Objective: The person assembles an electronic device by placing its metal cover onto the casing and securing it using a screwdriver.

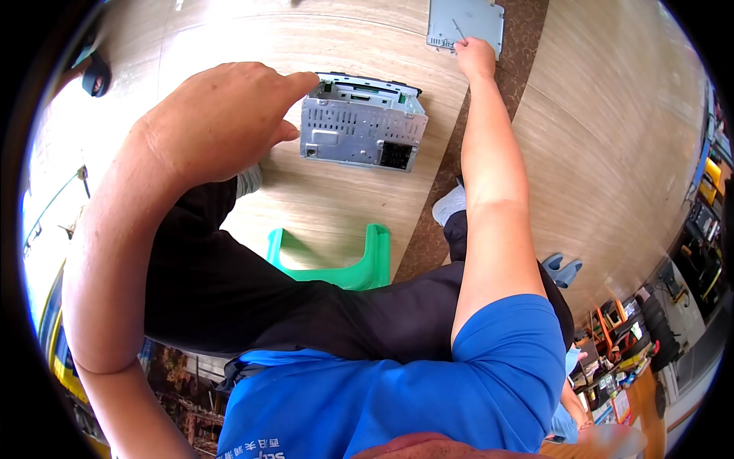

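Note:
A silver metal car stereo unit [359, 126] stands on the floor, with slots along its side and a black connector socket at its lower right. At its left end is my left hand [218, 115], index finger at the upper corner and thumb at the side. The other fingers of that hand are hidden. Farther off to the right, my right hand [477, 58] is closed, pinching a thin, dark, rod-like tool [459, 29] whose kind I cannot make out. Beneath it lies a flat grey metal cover plate [478, 19], near the edge of the view.
A green plastic stool [336, 274] is between my legs. Blue slippers [562, 269] lie on the tiled floor to the right. Crowded shelves and goods [623, 344] line the lower right, where part of another person [569, 409] shows. A dark strip crosses the floor.

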Action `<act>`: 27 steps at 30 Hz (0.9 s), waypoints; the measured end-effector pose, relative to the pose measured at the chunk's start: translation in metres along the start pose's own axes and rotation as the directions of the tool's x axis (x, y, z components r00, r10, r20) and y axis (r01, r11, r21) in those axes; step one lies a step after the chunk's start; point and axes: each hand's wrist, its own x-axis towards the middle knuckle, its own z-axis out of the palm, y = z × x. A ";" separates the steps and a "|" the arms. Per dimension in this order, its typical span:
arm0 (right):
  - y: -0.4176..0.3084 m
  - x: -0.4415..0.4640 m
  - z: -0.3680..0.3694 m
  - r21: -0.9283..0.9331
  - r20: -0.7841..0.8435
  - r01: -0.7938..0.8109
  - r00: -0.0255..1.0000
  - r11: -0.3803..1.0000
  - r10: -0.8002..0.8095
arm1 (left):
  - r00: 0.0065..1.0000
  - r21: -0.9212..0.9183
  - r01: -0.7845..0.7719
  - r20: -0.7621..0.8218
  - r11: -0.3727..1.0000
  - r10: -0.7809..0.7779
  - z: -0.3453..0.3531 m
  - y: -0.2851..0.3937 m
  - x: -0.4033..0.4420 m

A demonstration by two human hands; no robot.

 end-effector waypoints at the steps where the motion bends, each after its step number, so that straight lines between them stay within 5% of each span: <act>1: -0.002 0.000 -0.001 -0.017 0.033 -0.003 0.999 1.000 0.003 | 1.000 0.002 0.002 0.005 1.000 -0.002 0.000 0.000 0.000; 20: -0.017 -0.005 0.008 -0.275 0.025 0.039 0.999 0.961 -0.033 | 0.998 0.016 0.045 0.032 0.999 -0.045 -0.001 0.002 0.000; 26: -0.012 -0.013 -0.001 0.013 -0.062 -0.021 0.998 1.000 0.022 | 0.998 0.009 0.055 -0.001 0.998 -0.055 0.003 -0.002 -0.004; 27: -0.004 -0.006 0.006 0.213 -0.086 -0.059 0.993 0.975 0.079 | 0.996 0.001 0.047 -0.070 0.999 -0.046 0.004 -0.001 -0.007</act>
